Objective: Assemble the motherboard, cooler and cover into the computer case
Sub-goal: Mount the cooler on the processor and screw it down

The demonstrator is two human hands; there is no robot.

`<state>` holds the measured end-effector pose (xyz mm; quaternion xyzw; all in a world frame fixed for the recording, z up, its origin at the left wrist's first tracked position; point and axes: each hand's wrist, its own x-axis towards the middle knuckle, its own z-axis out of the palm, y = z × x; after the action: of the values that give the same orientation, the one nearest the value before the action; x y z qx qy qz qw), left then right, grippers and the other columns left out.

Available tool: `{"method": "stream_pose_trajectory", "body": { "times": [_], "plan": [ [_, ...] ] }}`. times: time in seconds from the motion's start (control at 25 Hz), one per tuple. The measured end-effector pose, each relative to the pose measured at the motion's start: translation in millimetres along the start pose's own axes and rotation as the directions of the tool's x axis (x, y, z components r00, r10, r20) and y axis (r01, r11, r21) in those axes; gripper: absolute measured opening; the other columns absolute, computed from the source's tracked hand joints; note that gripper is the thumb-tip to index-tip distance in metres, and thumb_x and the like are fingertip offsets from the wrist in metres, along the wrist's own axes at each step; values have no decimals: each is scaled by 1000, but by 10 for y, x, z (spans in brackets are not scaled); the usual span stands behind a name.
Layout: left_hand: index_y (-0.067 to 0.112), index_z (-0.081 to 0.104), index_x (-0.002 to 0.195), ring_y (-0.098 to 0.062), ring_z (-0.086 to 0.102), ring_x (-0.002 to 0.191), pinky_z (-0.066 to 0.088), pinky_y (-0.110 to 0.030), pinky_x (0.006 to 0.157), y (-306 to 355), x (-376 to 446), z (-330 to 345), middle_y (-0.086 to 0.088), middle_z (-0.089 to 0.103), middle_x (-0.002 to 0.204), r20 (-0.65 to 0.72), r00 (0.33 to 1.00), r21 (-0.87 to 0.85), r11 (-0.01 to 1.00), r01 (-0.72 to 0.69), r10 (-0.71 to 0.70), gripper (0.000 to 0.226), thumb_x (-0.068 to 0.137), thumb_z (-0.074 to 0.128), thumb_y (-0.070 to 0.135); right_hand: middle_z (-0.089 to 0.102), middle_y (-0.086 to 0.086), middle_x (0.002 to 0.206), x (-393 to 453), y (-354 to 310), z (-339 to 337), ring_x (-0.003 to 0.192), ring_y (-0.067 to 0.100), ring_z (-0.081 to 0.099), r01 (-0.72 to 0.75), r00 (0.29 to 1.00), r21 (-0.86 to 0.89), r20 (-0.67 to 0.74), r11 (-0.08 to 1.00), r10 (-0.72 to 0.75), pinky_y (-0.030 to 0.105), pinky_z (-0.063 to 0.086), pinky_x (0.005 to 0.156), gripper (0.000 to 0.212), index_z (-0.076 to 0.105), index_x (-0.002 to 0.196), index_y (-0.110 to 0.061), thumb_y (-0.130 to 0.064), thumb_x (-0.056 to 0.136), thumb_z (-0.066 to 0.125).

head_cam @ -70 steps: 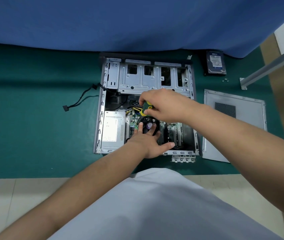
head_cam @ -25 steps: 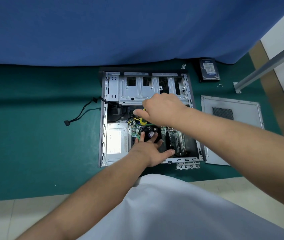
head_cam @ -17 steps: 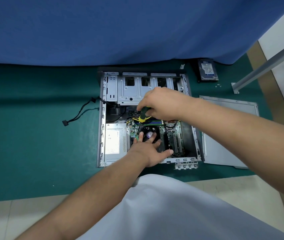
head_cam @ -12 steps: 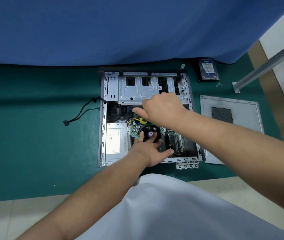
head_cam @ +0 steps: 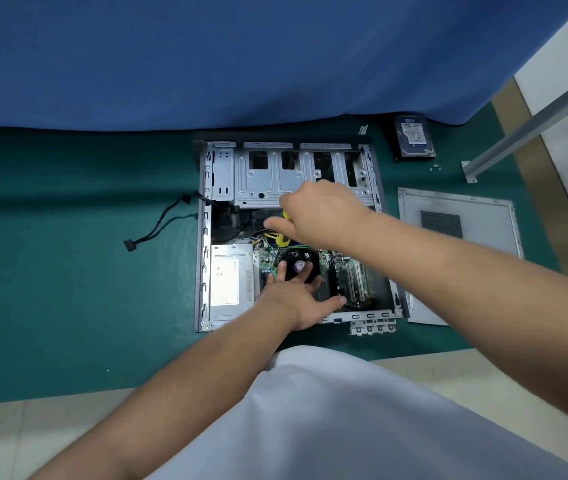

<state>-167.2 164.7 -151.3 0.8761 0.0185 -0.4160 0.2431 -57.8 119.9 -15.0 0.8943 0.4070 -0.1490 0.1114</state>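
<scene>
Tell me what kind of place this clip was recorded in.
Probably a training or repair workbench rather than a home desk. A green mat covers the surface, a blue cloth hangs behind as a backdrop, and an opened computer case lies flat with its side cover and a loose hard drive beside it.

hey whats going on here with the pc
A person is fitting the cooler into an open computer case lying on a green mat. The left hand rests flat on the cooler fan, steadying it, while the right hand grips a yellow-handled screwdriver aimed down beside it. The side cover lies off to the right, not yet fitted, and a hard drive sits beyond it.
</scene>
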Motion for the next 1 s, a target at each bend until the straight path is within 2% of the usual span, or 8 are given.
{"method": "stream_pose_trajectory", "body": {
  "times": [0.12, 0.24, 0.36, 0.48, 0.6, 0.68, 0.88, 1.0],
  "plan": [
    [41, 19, 161, -32, -23, 154, -7, -53, 124, -5, 1, -1, 18, -11, 169, -3, 1000, 4, 1000, 1, -1, 98, 79, 21, 94, 45, -1, 64, 23, -146, 68, 55, 22, 44, -92, 994, -31, -55, 995, 90, 30, 23, 49, 63, 48, 72, -16, -67, 103, 27],
    [42, 18, 161, -32, -23, 154, -8, -53, 124, -6, 11, 7, 19, -11, 169, 4, 1000, 10, 1000, 0, 0, 97, 79, 19, 95, 59, 3, 106, 57, 7, -38, 89, 29, 59, 110, 987, 139, 98, 984, -124, 41, 49, 70, 41, 58, 113, -20, -58, 99, 53],
    [43, 16, 161, -32, -24, 154, -8, -53, 124, -7, 15, 8, 19, -12, 168, 5, 1000, 14, 1000, -3, 3, 97, 79, 18, 95, 59, 1, 124, 57, 179, -194, 111, 26, 59, 230, 952, 174, 165, 957, -259, 44, 52, 90, 36, 62, 130, -32, -32, 94, 69],
    [43, 16, 161, -32, -25, 154, -9, -53, 124, -13, 15, 10, 19, -13, 168, 6, 1000, 10, 1000, -4, 3, 96, 80, 19, 94, 65, 6, 104, 31, 141, -118, 97, 31, 62, 119, 990, 105, 68, 987, -127, 40, 52, 76, 29, 67, 117, -24, -44, 98, 60],
    [42, 17, 161, -31, -24, 154, -9, -52, 124, -10, 3, -2, 18, -12, 169, 6, 1000, -3, 1000, -4, 4, 94, 82, 21, 92, 45, 2, 64, 3, -50, 22, 57, 25, 45, -106, 994, -22, -4, 994, 106, 31, 31, 52, 56, 57, 81, -16, -62, 103, 35],
    [41, 18, 161, -32, -23, 154, -8, -52, 125, -8, -1, -11, 17, -11, 169, 1, 1000, 1, 1000, -5, 5, 93, 83, 22, 91, 42, 0, 62, 21, -103, 61, 54, 22, 42, -123, 992, -35, -25, 992, 122, 30, 25, 50, 64, 52, 73, -16, -68, 102, 30],
    [43, 17, 161, -31, -25, 154, -8, -52, 125, -8, -4, -9, 19, -13, 168, 9, 1000, 5, 1000, -1, 1, 91, 84, 21, 91, 56, 0, 124, 47, 182, -115, 105, 26, 60, 193, 968, 199, 119, 961, -220, 41, 52, 84, 35, 61, 128, -29, -40, 96, 68],
    [43, 16, 162, -31, -25, 154, -8, -53, 126, -11, 6, -6, 18, -13, 168, 9, 1000, 10, 1000, -4, 4, 90, 85, 20, 90, 62, 0, 124, 30, 214, -121, 113, 26, 59, 210, 972, 181, 62, 961, -225, 43, 53, 89, 35, 62, 132, -32, -27, 97, 65]
  ]
}}
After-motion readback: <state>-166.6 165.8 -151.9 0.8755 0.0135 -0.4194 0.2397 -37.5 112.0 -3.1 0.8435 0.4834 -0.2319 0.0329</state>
